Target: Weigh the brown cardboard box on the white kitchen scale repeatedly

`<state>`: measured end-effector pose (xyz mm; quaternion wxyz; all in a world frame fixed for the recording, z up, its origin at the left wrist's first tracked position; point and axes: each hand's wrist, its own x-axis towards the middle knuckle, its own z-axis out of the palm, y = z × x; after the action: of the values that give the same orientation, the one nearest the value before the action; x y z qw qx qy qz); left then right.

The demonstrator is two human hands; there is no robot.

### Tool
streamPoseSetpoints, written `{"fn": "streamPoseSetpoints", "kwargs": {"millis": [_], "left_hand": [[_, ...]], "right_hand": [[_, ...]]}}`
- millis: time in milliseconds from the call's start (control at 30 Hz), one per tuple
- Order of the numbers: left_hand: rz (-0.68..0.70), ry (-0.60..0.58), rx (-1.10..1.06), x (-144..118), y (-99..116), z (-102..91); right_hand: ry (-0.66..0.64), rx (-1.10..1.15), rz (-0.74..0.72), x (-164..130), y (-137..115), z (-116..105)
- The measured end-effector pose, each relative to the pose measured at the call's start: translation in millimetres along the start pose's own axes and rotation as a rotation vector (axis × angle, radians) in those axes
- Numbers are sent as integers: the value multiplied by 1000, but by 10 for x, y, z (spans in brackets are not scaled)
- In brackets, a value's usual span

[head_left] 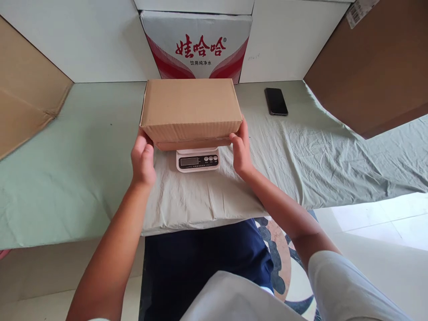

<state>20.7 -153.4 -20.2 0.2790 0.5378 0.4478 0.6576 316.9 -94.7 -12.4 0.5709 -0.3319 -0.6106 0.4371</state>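
Note:
A closed brown cardboard box (pixel 190 109) rests on a small white digital scale (pixel 198 161) in the middle of the table. My left hand (pixel 143 159) grips the box's lower left corner. Its lower right corner is held by my right hand (pixel 241 149). The scale's dark display and three round buttons show just under the box's front edge; the weighing plate is hidden by the box.
A pale green cloth (pixel 83 147) covers the table. A black phone (pixel 276 101) lies flat at the back right. A white and red water carton (pixel 196 47) stands behind the box. Brown cardboard sheets lean at the left (pixel 26 102) and right (pixel 374 67).

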Motion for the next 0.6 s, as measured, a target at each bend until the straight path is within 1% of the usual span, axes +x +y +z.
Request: {"fn": "streamPoseSetpoints", "kwargs": {"millis": [100,167,267,400,500,600], "left_hand": [[35,99,-106,54,-32,-125],[25,121,-121,77,-54,-172],[-3,102,-133,76,-64,-145],[-31,66,-155,49,-42,-34],[-29,50,-144,43,-37,-2],[-5,42,-154,47,-55,-19]], "right_hand": [[116,33,1,73,67,-120],[167,57,11,122,100,-189],[199,67,13,154,119,-221],[187,62,-5,145,144,-175],[183,97,33,157,182,-158],[187,141,92,183,192,-167]]}}
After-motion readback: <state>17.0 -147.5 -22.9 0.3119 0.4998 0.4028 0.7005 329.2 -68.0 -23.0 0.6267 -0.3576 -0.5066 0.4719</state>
